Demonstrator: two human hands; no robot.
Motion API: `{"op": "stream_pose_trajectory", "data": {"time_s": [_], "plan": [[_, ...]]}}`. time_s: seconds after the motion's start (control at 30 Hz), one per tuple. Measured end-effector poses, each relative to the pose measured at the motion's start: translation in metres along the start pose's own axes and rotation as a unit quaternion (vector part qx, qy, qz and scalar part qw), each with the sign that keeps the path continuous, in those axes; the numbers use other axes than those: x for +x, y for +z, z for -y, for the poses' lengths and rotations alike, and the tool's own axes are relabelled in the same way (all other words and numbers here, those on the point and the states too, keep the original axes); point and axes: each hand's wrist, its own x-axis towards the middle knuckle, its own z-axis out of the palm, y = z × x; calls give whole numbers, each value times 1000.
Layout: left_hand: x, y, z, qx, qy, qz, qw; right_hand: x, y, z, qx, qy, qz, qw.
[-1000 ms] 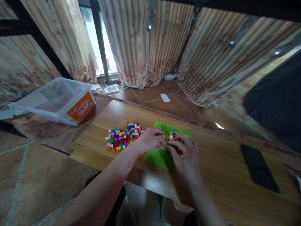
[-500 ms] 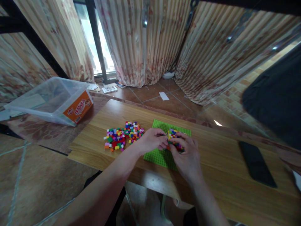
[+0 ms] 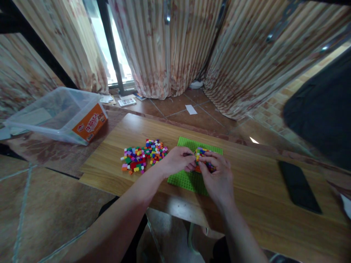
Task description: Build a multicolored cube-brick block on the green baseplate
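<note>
A green studded baseplate (image 3: 189, 181) lies on the wooden table, bearing a block of many-coloured toy bricks (image 3: 202, 151). My left hand (image 3: 179, 160) is at the left side of this brick block, its fingers curled and pinched together; what they hold, if anything, is hidden. From the right, my right hand (image 3: 217, 175) curves over the block, thumb and forefinger closed together at its near side. Whether a small brick is between those fingertips is too small to make out. Left of my left hand spreads a pile of loose bricks (image 3: 134, 159) in mixed colours.
A black phone-like slab (image 3: 299, 187) lies on the right of the wooden table (image 3: 255, 190). Beyond the table's left end stands a clear plastic bin (image 3: 61, 124) with an orange label. Striped curtains (image 3: 148, 47) hang behind; papers (image 3: 191, 109) lie on the floor.
My right thumb has drawn closer to the forefinger at the brick block. My left hand stays nearly in place, and the whole view has shifted slightly.
</note>
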Motion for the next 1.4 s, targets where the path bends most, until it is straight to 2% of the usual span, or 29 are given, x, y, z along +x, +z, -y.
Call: {"op": "stream_pose_trajectory", "data": {"time_s": [0.33, 0.63, 0.77, 0.9, 1.0, 1.2, 1.4], "plan": [[0, 2, 4, -16, 7, 20, 1000, 1, 0, 3, 7, 22, 11, 1000], [3, -3, 6, 4, 22, 7, 1000, 2, 1, 3, 29, 18, 9, 999], [4, -8, 6, 9, 24, -2, 1000, 3, -5, -2, 72, 30, 17, 997], [2, -12, 2, -7, 26, 3, 1000, 5, -12, -7, 132, 49, -18, 990], [-1, -12, -2, -8, 32, 23, 999, 5, -15, -6, 126, 31, -35, 991], [-7, -11, -4, -58, 42, 88, 994, 2, -14, 3, 120, -20, -1, 993], [-9, -9, -5, -77, 39, 98, 991, 0, -12, 2, 145, -41, -4, 989]]}}
